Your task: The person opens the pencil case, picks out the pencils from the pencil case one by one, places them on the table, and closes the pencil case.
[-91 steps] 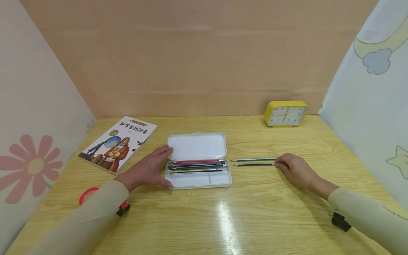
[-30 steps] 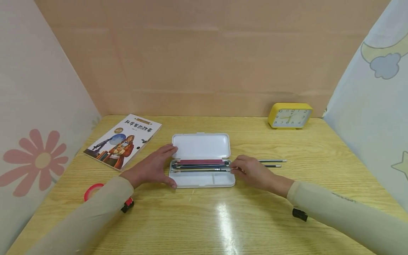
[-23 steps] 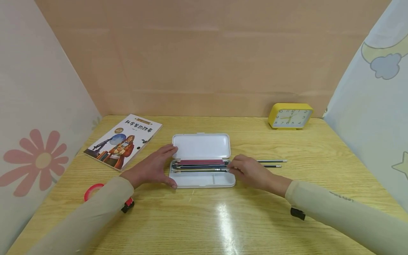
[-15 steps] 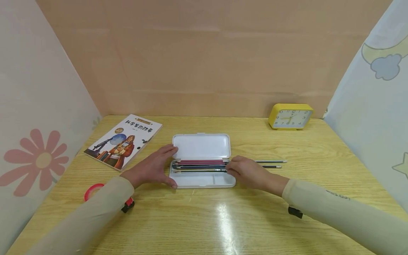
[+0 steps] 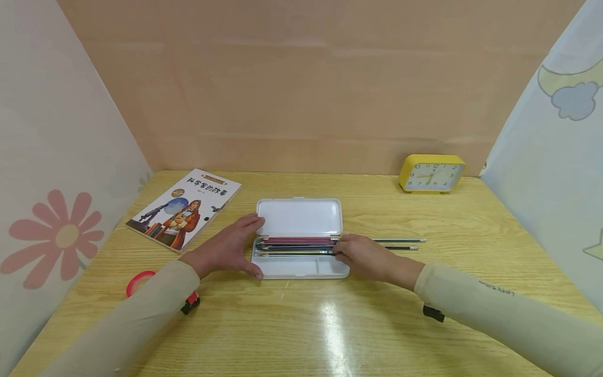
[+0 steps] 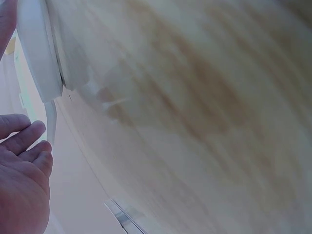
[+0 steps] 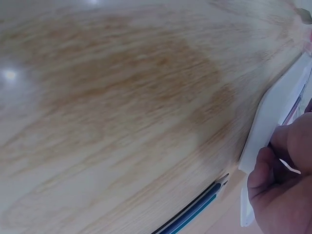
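Note:
An open white pencil case [image 5: 282, 268] lies on the table with its lid [image 5: 299, 217] folded back. Several pencils [image 5: 294, 247] fill its rear compartment. At the case's left end, my left hand [image 5: 226, 248] rests with thumb and fingers spread, the thumb by the front corner. My right hand [image 5: 365, 257] reaches over the right end, bent fingertips at the pencils' ends; whether they pinch a pencil is hidden. In the right wrist view, its curled fingers [image 7: 263, 170] sit against the case [image 7: 273, 112]. Two loose pencils [image 5: 400, 247] lie to the right, partly behind that hand.
A book [image 5: 186, 209] lies at the back left. The yellow alarm clock [image 5: 432, 174] stands at the back right. Beside my left forearm is a red ring-shaped item [image 5: 136, 283], partly covered by the sleeve. Walls enclose the table's back and sides.
My right hand has moved left from the loose pencils' ends to the right end of the case, then edged slightly further in. The left hand keeps its place at the case.

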`<state>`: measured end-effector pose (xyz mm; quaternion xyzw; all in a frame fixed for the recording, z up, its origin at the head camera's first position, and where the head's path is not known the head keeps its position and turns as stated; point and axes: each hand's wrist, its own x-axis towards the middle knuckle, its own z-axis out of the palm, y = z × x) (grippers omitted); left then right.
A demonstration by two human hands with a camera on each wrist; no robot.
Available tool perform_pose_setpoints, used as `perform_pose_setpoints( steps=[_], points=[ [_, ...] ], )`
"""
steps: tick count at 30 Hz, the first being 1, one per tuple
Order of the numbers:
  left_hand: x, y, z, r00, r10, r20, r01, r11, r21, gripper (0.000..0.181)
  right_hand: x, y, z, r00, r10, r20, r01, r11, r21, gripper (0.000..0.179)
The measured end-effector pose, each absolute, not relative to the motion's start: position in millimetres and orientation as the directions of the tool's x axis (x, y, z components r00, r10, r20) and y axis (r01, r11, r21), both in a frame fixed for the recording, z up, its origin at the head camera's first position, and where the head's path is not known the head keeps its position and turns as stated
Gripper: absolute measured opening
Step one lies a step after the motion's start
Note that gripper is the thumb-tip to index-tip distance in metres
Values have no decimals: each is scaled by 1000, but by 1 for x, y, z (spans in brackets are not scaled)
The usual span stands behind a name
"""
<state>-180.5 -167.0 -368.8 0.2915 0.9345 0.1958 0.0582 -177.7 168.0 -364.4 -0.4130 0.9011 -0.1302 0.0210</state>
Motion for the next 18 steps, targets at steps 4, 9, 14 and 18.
perform_pose_setpoints(
  steps=[4, 9, 14, 18],
  points=[
    [-180, -167, -369, -825, 566, 6, 521, 755, 398, 123, -178, 167, -364, -666, -744, 64, -726, 625, -286, 8],
    [-180, -166, -368, -825, 565, 6, 520, 755, 400, 123, -181, 166, -364, -667, -744, 41, -713, 621, -325, 7],
    [-180, -166, -369, -828, 561, 1, 516, 759, 397, 123, -184, 165, -363, -672, -741, 1, -692, 628, -355, 7],
    [-180, -166, -368, -830, 558, -4, 510, 762, 400, 123, -186, 164, -361, -674, -738, -26, -679, 634, -370, 5]
  ],
)
